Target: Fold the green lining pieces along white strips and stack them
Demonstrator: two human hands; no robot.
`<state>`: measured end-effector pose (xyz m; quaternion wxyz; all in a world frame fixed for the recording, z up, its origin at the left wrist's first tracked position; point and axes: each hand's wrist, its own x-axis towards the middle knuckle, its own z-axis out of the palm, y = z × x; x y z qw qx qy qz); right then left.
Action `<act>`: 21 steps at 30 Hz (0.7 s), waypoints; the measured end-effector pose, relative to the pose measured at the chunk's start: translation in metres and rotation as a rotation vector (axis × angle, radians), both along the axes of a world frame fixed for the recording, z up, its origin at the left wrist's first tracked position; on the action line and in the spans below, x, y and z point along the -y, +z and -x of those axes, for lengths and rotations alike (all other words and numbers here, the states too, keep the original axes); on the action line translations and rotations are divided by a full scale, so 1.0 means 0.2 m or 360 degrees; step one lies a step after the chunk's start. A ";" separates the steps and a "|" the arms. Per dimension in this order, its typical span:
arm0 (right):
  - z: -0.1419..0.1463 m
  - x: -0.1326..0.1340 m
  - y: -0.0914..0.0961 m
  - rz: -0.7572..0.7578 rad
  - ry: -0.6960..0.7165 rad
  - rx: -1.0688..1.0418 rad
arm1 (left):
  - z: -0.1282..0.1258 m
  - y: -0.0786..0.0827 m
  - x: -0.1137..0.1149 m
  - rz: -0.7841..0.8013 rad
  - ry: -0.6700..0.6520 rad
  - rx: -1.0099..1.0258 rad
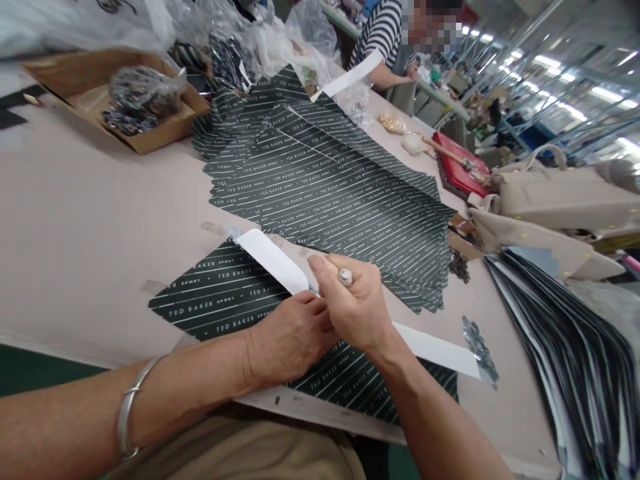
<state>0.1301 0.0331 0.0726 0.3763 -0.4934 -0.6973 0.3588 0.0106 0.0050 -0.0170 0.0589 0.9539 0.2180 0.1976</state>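
Note:
My right hand (357,300) is closed in a fist around a handled tool (345,276). Only its rounded, greyish end shows above the fingers; its kind I cannot make out. Against it lies my left hand (295,337), fingers curled and pressed together, on a white strip (275,259). What its fingertips grip, if anything, is hidden. The strip runs under both hands and shows again as a white length (435,350) at the right. Beneath lies a dark green printed sheet (215,293) with white diagonal lines and lettering.
Behind my hands a stack of similar printed sheets (320,180) spreads over the table (100,220). A cardboard box (150,139) with bagged parts stands far left. At right are dark folded pieces (565,347), beige bags (540,193) and small metal bits (479,347). A person in stripes (380,33) works beyond.

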 end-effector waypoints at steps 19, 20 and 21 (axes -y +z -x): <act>-0.50 -0.01 -0.20 -0.0102 -0.0291 0.0589 | 0.00 0.05 0.01 0.0029 -0.0009 0.0057; -0.55 -0.01 -0.20 -0.0096 -0.0312 0.0679 | 0.00 0.05 0.00 0.0022 -0.0002 0.0056; -0.61 -0.01 -0.20 -0.0081 -0.0332 0.0781 | 0.00 0.05 0.00 0.0009 0.0006 0.0054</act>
